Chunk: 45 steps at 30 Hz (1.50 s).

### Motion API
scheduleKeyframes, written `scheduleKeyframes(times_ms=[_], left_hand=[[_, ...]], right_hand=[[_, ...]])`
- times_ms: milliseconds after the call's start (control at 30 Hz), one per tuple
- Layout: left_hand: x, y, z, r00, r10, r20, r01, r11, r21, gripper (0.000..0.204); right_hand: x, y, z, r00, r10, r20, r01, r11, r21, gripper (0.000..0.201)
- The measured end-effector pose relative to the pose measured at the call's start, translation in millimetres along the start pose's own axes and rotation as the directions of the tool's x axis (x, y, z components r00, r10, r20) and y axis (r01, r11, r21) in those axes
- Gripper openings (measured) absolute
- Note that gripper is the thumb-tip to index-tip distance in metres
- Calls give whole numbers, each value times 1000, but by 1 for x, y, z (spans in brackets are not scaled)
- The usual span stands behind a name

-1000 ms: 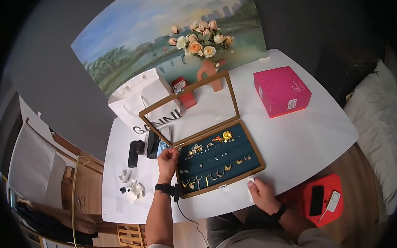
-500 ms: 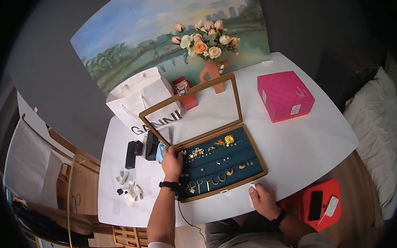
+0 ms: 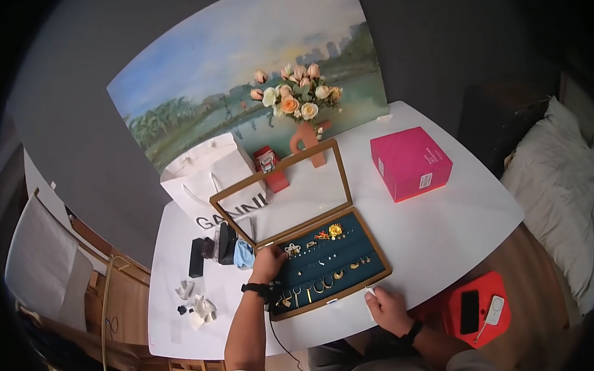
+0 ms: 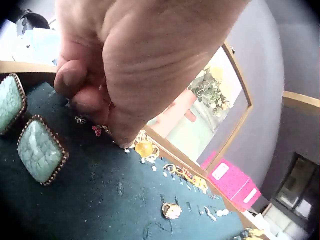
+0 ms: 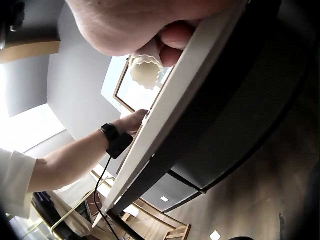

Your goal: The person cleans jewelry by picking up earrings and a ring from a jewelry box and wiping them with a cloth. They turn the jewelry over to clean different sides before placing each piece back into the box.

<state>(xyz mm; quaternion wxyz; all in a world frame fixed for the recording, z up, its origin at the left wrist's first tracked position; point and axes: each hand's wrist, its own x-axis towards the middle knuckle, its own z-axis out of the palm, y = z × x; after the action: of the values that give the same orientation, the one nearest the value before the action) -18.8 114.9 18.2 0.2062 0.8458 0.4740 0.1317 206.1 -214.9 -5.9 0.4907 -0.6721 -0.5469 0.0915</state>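
A wooden jewellery box [image 3: 354, 288] lies open on the table, its glass lid [image 3: 276, 170] tilted up at the back. Gold earrings [image 3: 318, 285] and other pieces sit in rows on its dark green lining [image 3: 294, 278]. At the back-left corner, my left hand [image 3: 267, 263] reaches down, thumb and fingers pinched at the lining around a small glinting piece, mostly hidden. Close by lie two green stone earrings [image 4: 42, 150] and a small pink one [image 4: 97, 131]. My right hand [image 3: 387, 307] rests at the table's front edge, gripping a white cloth [image 5: 145, 74] with a zigzag edge.
Left of the box are a blue cloth [image 3: 243, 254], dark small boxes [image 3: 196, 257] and crumpled white scraps [image 3: 202, 311]. Behind stand a white paper bag [image 3: 204, 173], a red box [image 3: 277, 180] and a flower vase [image 3: 315, 155]. A pink box [image 3: 412, 164] stands right.
My left hand has come down from above the box's left corner onto the lining and moved slightly inward. The right hand keeps the white cloth; the view has tilted.
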Motion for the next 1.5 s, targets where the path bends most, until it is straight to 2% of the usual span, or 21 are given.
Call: scheduleKeyframes(times_ms=[100,233,333,433,533,633,733,833,933,1033,1133,1167,1200,1300,1333,1400,1500], left_hand=[[-7,2,-4,999,-25,-32,25,1000,-11,23],[-11,3,-4,995,48,-86,-46,999,24,23],[-13,7,-3,993,30,-114,-27,999,31,22],[-17,8,-6,995,83,-52,-84,996,-6,17],[-7,-22,5,984,178,-15,-178,970,-167,13],[-7,-29,5,992,103,78,-83,970,-229,13],[-8,-36,9,996,87,32,-73,947,-314,12],[-15,-31,9,990,130,-52,-140,947,-289,10],[-24,-19,4,978,114,-175,-152,962,-225,10],[-21,-25,8,936,-55,-349,-78,931,-357,10],[-35,-11,5,911,-187,-369,-114,744,-659,10],[-46,1,8,897,-104,-429,-255,671,-696,10],[-68,27,3,945,-156,-289,-140,604,-784,9],[-124,82,21,995,-39,-87,-54,524,-850,8],[-138,91,32,1000,12,-23,-26,477,-878,7],[-160,106,57,995,99,-11,-51,416,-908,6],[-185,126,72,987,84,137,101,342,-934,7]], right_hand=[[0,-1,1,1000,-22,-15,22,1000,-8,27],[-2,0,2,1000,-24,-12,24,1000,-14,27],[-1,0,2,999,-28,-18,28,999,-20,27],[-2,-1,3,999,-29,-35,29,1000,-8,27],[-4,0,4,999,-20,-33,20,1000,3,27],[-3,1,2,999,-22,-30,22,1000,7,27],[-3,-2,2,999,-26,-36,27,999,17,26],[-4,1,3,999,-20,-34,21,1000,17,26],[-5,2,5,999,-19,-30,20,1000,7,27],[-5,5,6,1000,-13,-19,13,1000,3,27],[-5,4,5,1000,-15,-15,15,1000,10,28],[-4,4,5,1000,-15,-18,15,1000,14,28],[-4,3,5,1000,-10,-18,10,1000,18,28],[-3,2,3,1000,-5,-8,5,1000,26,28],[-5,3,4,1000,-3,-7,3,1000,30,28],[-5,6,4,1000,-8,-5,8,999,37,29],[-5,11,6,995,99,-10,-94,975,200,29]])
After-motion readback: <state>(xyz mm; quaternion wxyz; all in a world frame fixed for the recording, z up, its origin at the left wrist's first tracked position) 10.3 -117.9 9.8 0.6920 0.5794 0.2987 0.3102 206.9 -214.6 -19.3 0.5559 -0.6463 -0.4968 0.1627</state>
